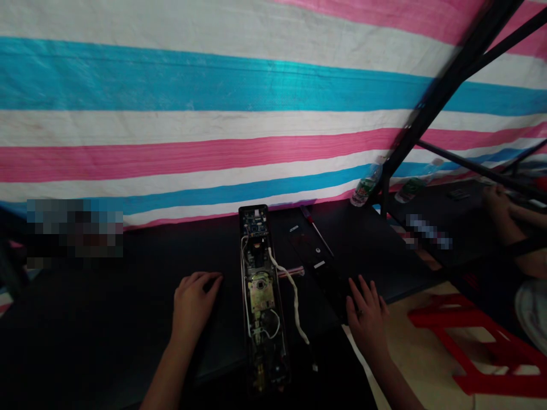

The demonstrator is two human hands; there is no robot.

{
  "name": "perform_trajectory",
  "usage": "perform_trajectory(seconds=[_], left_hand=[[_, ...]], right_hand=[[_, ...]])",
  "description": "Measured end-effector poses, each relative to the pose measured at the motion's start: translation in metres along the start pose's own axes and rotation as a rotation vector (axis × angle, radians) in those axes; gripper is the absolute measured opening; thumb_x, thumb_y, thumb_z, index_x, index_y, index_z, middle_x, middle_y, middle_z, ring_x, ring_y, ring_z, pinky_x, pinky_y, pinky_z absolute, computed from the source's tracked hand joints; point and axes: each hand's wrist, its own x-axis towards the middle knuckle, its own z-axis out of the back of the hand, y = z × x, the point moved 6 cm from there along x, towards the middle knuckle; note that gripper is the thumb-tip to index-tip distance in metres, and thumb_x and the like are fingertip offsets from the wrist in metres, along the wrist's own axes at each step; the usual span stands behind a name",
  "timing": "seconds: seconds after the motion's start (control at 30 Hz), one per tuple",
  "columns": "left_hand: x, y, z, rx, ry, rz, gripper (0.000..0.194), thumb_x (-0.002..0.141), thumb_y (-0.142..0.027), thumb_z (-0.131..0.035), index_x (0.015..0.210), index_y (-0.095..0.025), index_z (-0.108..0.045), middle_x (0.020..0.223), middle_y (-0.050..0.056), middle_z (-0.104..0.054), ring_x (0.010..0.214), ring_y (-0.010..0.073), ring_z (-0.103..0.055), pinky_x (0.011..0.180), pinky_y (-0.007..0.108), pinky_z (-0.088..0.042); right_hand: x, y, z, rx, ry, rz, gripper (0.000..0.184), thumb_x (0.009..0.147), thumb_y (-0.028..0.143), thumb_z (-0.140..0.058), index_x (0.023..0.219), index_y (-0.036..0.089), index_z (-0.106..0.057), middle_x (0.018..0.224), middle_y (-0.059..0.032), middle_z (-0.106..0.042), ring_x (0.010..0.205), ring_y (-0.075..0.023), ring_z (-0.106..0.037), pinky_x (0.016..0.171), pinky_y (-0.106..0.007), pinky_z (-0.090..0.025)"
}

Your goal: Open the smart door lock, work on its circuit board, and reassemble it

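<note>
A long black housing [243,267] lies open on the dark table, its circuit board [255,222] and a metal mechanism [261,290] exposed. From it a white-sleeved cable [296,302] runs out to the right and ends in a small connector. My left hand [194,302] rests on the table left of the housing, thumb apart from the bent fingers, holding nothing. To the right, my right hand [366,310] has its fingers spread at the lower end of a dark flat panel [318,265]; whether it touches the panel is hard to tell. A screwdriver [317,230] lies beyond.
A shiny cylindrical piece [293,272] lies beside the housing. Plastic bottles [365,188] stand near a black metal frame [421,122] before a striped tarpaulin [192,85]. On the right are a red stool [465,324] and another person's arm [513,228] at a second table.
</note>
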Motion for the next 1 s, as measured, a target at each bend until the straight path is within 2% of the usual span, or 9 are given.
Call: perform_trajectory(seconds=[0.17, 0.3, 0.43, 0.57, 0.67, 0.73, 0.83, 0.9, 1.0], left_hand=[[-0.001, 0.000, 0.010, -0.117, -0.034, 0.067, 0.038, 0.083, -0.049, -0.052, 0.088, -0.021, -0.076, 0.098, 0.011, -0.076, 0.093, 0.0311, -0.066, 0.089, 0.043, -0.050], [-0.021, 0.020, 0.015, -0.345, -0.105, 0.356, 0.039, 0.075, -0.056, -0.062, 0.091, -0.023, -0.076, 0.098, 0.007, -0.078, 0.090, 0.0306, -0.070, 0.085, 0.042, -0.055], [-0.055, 0.027, 0.004, -0.629, -0.142, 0.584, 0.032, 0.067, -0.049, -0.079, 0.088, -0.025, -0.076, 0.093, 0.003, -0.078, 0.092, 0.0296, -0.071, 0.084, 0.040, -0.058], [-0.081, -0.001, -0.005, -1.137, -0.185, 0.884, 0.018, 0.071, -0.025, -0.078, 0.089, -0.021, -0.076, 0.093, 0.005, -0.078, 0.090, 0.0200, -0.073, 0.078, 0.025, -0.060], [-0.086, -0.033, -0.003, -1.428, -0.180, 1.081, 0.020, 0.072, -0.009, -0.070, 0.089, -0.016, -0.078, 0.087, 0.007, -0.077, 0.080, 0.0132, -0.072, 0.072, 0.016, -0.059], [-0.084, -0.049, 0.001, -1.525, -0.192, 1.096, 0.020, 0.069, -0.004, -0.070, 0.085, -0.013, -0.078, 0.080, 0.008, -0.075, 0.073, 0.0128, -0.071, 0.069, 0.017, -0.059], [-0.083, -0.061, 0.002, -1.675, -0.221, 1.066, 0.022, 0.064, -0.001, -0.072, 0.082, -0.012, -0.078, 0.075, 0.008, -0.073, 0.068, 0.0138, -0.070, 0.065, 0.020, -0.061], [-0.083, -0.067, 0.000, -1.763, -0.212, 1.042, 0.022, 0.063, -0.002, -0.076, 0.082, -0.013, -0.077, 0.075, 0.007, -0.073, 0.067, 0.0140, -0.069, 0.064, 0.021, -0.061], [-0.084, -0.077, -0.004, -1.848, -0.168, 1.022, 0.022, 0.059, -0.007, -0.084, 0.078, -0.014, -0.077, 0.075, 0.006, -0.073, 0.064, 0.0135, -0.067, 0.061, 0.022, -0.060]], right_hand=[[0.010, -0.004, 0.006, 0.191, -0.031, -0.030, 0.050, 0.098, 0.047, -0.044, 0.136, 0.020, -0.062, 0.146, -0.0146, -0.057, 0.144, -0.0355, -0.042, 0.112, -0.059, -0.035], [0.042, -0.005, 0.023, 0.399, -0.075, -0.109, 0.050, 0.094, 0.052, -0.055, 0.129, 0.018, -0.065, 0.128, -0.0159, -0.069, 0.120, -0.0319, -0.064, 0.101, -0.050, -0.050], [0.099, 0.019, 0.027, 0.391, 0.085, -0.006, 0.035, 0.096, 0.045, -0.053, 0.106, 0.018, -0.073, 0.106, -0.0122, -0.075, 0.098, -0.0276, -0.071, 0.088, -0.041, -0.055], [0.170, 0.046, -0.001, 0.097, 0.327, 0.002, 0.034, 0.100, 0.036, -0.051, 0.121, 0.015, -0.067, 0.112, -0.0132, -0.072, 0.102, -0.0228, -0.069, 0.091, -0.031, -0.051], [0.221, 0.065, -0.035, 0.037, 0.448, -0.009, 0.036, 0.097, 0.044, -0.059, 0.114, 0.013, -0.068, 0.113, -0.0176, -0.072, 0.106, -0.0261, -0.068, 0.089, -0.030, -0.049], [0.248, 0.074, -0.057, 0.018, 0.521, -0.018, 0.038, 0.094, 0.048, -0.063, 0.109, 0.013, -0.067, 0.107, -0.0179, -0.074, 0.100, -0.0278, -0.070, 0.080, -0.030, -0.050], [0.272, 0.086, -0.076, 0.025, 0.592, 0.003, 0.024, 0.089, 0.037, -0.070, 0.094, 0.013, -0.070, 0.096, -0.0161, -0.075, 0.094, -0.0275, -0.072, 0.072, -0.027, -0.049], [0.278, 0.091, -0.077, 0.056, 0.628, 0.026, 0.017, 0.084, 0.029, -0.073, 0.077, 0.015, -0.069, 0.077, -0.0120, -0.074, 0.083, -0.0259, -0.073, 0.066, -0.025, -0.048], [0.273, 0.089, -0.065, 0.150, 0.652, 0.047, 0.022, 0.079, 0.027, -0.074, 0.062, 0.017, -0.064, 0.054, -0.0049, -0.064, 0.061, -0.0217, -0.069, 0.056, -0.024, -0.046]])
